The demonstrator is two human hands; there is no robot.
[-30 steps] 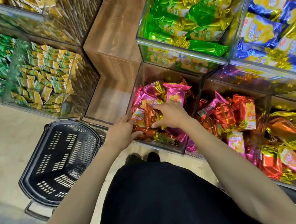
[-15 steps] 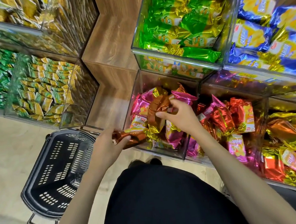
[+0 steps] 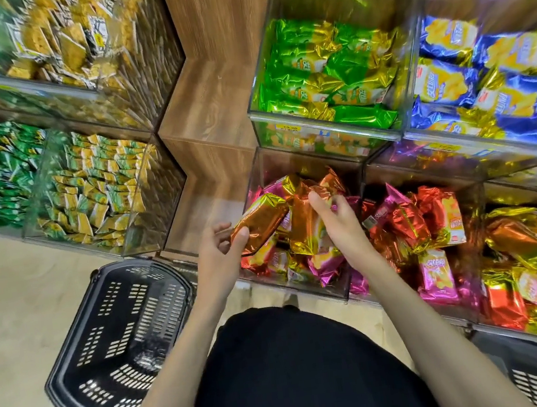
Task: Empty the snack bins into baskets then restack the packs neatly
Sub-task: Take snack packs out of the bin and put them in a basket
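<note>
My left hand (image 3: 220,261) pinches a copper foil pack (image 3: 261,223) at its lower end. The pack juts toward two o'clock from the palm, over the left edge of the clear bin (image 3: 254,181). My right hand (image 3: 342,231) curls around a second orange-gold pack (image 3: 304,229), held upright at its nine o'clock above the pink packs (image 3: 326,264) lying in the bin. The black basket (image 3: 58,378) sits on the floor at seven o'clock from my left hand.
</note>
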